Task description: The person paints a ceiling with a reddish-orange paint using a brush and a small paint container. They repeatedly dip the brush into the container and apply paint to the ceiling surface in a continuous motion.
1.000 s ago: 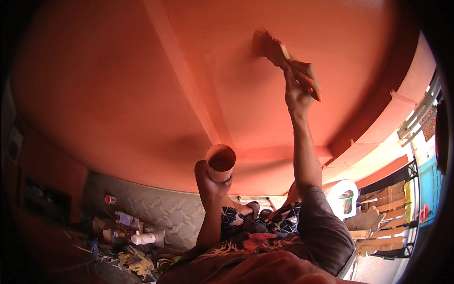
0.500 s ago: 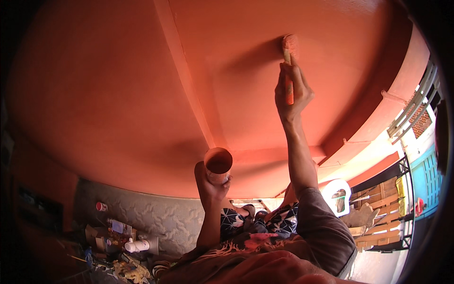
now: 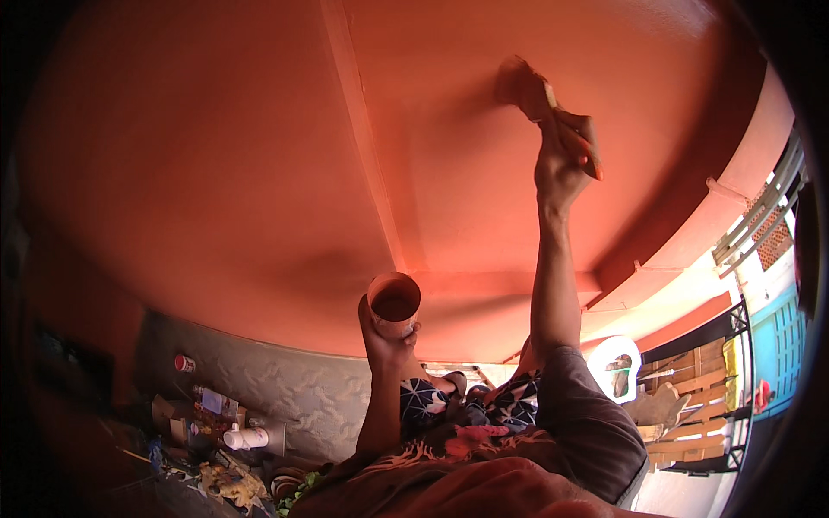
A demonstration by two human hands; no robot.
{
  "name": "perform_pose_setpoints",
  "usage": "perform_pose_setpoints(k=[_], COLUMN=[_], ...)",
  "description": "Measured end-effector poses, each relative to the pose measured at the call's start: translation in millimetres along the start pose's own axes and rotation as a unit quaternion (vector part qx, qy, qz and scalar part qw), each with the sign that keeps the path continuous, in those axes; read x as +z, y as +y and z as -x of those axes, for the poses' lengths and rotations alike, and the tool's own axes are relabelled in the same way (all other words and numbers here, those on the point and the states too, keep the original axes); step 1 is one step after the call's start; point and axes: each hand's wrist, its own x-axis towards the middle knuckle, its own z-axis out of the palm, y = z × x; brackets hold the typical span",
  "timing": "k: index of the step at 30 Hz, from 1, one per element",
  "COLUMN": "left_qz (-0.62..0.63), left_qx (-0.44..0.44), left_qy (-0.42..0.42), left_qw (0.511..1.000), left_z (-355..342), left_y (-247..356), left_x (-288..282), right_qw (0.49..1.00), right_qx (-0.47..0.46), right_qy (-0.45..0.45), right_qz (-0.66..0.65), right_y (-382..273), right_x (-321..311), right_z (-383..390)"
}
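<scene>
My right hand (image 3: 566, 160) is closed round the handle of a paintbrush (image 3: 528, 89), arm stretched far forward. The brush head tilts to the upper left, against or very near the orange-red wall (image 3: 466, 181); it is blurred, so contact is hard to tell. Lower down, the fingers of my left hand (image 3: 386, 345) wrap a round paint cup (image 3: 395, 308). The cup's open mouth faces up toward me, with reddish paint inside and smears on its outer side. A raised strip (image 3: 367, 147) runs down the wall between the two hands.
On the grey floor (image 3: 302, 393) at lower left lie a small red tub (image 3: 184, 363), a white bottle (image 3: 245, 438), cardboard boxes and rags (image 3: 231, 483). To the right stand a white plastic chair (image 3: 615, 367), wooden slats (image 3: 691, 406) and a turquoise panel (image 3: 775, 345).
The brush has swung from upright to leaning left, its handle end turning right. My right hand has shifted right and slightly down. My left hand still holds the cup at nearly the same place.
</scene>
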Motion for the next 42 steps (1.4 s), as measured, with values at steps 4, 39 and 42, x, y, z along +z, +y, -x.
perform_pose_setpoints(k=[4,39,42], left_qz=[0.027,-0.151,-0.099], left_qx=[-0.006,-0.033,-0.088], left_qy=[-0.052,0.012,0.016], left_qw=[0.998,0.988,0.991], left_z=[-11.8,-6.0,-16.1], left_y=[-0.1,-29.6,-31.5], left_x=[-28.0,43.2,18.0], right_qw=[0.994,0.991,0.978], right_qx=[-0.056,-0.002,-0.028], right_qy=[0.076,0.106,0.175], right_qz=[0.047,0.078,0.109], right_y=[-0.7,76.3,94.1], right_x=[-30.9,-159.0,-215.6], right_z=[-2.6,-77.1,-99.3])
